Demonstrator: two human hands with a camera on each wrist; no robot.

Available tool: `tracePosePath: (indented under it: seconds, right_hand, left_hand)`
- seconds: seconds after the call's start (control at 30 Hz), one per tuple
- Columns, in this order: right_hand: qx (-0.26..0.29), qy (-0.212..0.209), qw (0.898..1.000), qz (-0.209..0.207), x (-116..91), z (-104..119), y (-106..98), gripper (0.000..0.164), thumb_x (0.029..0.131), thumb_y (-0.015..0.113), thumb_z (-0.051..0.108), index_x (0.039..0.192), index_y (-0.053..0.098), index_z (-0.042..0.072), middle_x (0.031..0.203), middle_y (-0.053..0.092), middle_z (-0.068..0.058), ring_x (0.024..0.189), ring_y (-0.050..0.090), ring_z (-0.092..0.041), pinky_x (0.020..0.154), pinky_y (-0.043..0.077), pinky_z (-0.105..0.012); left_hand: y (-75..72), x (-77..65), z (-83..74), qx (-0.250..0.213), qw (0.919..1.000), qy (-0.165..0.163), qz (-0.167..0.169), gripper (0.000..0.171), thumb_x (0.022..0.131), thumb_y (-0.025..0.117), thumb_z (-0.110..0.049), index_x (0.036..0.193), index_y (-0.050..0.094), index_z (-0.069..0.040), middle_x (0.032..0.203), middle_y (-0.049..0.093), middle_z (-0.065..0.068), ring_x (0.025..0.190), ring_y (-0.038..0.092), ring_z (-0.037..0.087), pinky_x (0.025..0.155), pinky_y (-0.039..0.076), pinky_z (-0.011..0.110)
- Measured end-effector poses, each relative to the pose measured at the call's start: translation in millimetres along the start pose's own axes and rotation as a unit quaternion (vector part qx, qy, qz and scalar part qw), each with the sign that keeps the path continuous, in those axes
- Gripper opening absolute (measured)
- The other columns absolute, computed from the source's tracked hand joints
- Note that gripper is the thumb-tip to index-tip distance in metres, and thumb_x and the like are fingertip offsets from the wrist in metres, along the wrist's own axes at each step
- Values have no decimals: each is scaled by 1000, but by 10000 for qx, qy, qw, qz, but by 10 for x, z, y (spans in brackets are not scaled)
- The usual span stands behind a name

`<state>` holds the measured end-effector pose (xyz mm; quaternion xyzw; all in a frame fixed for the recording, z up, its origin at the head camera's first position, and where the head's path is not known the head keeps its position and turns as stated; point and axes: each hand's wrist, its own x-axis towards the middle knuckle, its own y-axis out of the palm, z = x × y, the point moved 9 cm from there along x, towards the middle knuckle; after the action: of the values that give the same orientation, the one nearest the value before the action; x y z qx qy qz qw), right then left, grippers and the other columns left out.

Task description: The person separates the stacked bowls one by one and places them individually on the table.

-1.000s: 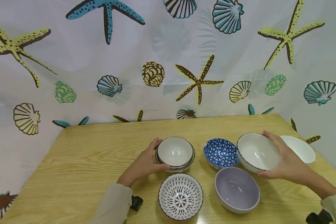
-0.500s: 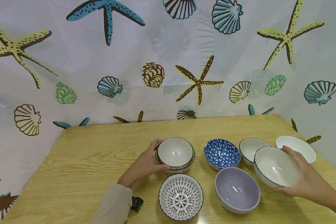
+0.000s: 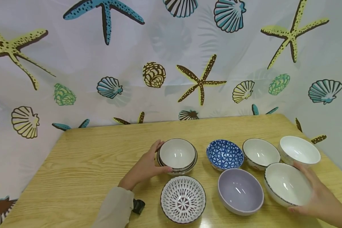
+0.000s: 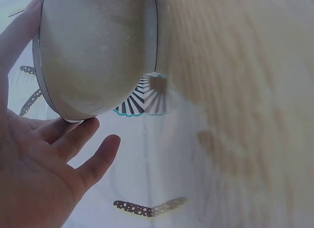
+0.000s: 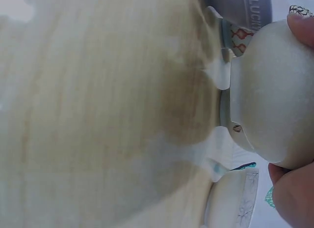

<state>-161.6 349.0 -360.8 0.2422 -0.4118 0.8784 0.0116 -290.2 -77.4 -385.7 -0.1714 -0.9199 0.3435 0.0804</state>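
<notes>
In the head view my left hand [image 3: 143, 167] holds a stack of white bowls [image 3: 178, 154], thumb at the near rim and fingers on the far left side. The left wrist view shows its fingers against a bowl's outer wall [image 4: 98, 51]. My right hand [image 3: 319, 193] grips a white, dark-rimmed bowl [image 3: 288, 184] by its right side. In the right wrist view that bowl [image 5: 277, 95] appears raised just off the table. A similar dark-rimmed bowl [image 3: 260, 153] stands behind it, and a lavender bowl [image 3: 240, 191] is to its left.
A blue triangle-patterned bowl [image 3: 225, 154] stands right of the stack, a plain white bowl [image 3: 299, 149] at the far right. In front of the stack is a brown-and-white patterned bowl [image 3: 183, 199]. Wooden tabletop [image 3: 82, 164] stretches left; a seashell-print cloth [image 3: 125, 53] hangs behind.
My right hand has carried the dark-rimmed bowl rightward and toward me, off the similar bowl now showing behind it. My left hand has stayed at the stack.
</notes>
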Motion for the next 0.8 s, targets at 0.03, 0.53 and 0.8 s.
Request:
tracePosePath:
  seconds: [0.03, 0.53, 0.8]
  right_hand:
    - [20, -8, 10000, 15, -20, -16, 13, 130, 35, 93, 3, 147, 27, 0, 137, 24, 35, 110, 28, 17, 80, 23, 1]
    - [-325, 502, 9976, 359, -174, -219, 172, 128, 44, 93, 15, 150, 22, 4, 145, 29, 12, 108, 20, 22, 80, 21, 2]
    - [-63, 60, 9999, 124, -135, -169, 150, 132, 38, 93, 9, 149, 22, 0, 135, 18, 34, 114, 22, 19, 85, 17, 4]
  left_hand:
    - [-4, 0, -3, -2, 10000, 14, -3, 114, 73, 81, -44, 153, 10, -4, 157, 25, 13, 144, 23, 33, 113, 24, 56]
    - [25, 1, 15, -145, 9999, 60, 20, 113, 73, 82, -40, 153, 10, -5, 157, 25, 12, 144, 23, 33, 113, 24, 57]
    - [12, -2, 5, -114, 9999, -26, 18, 113, 73, 81, -42, 153, 10, -6, 157, 24, 12, 145, 21, 33, 113, 22, 56]
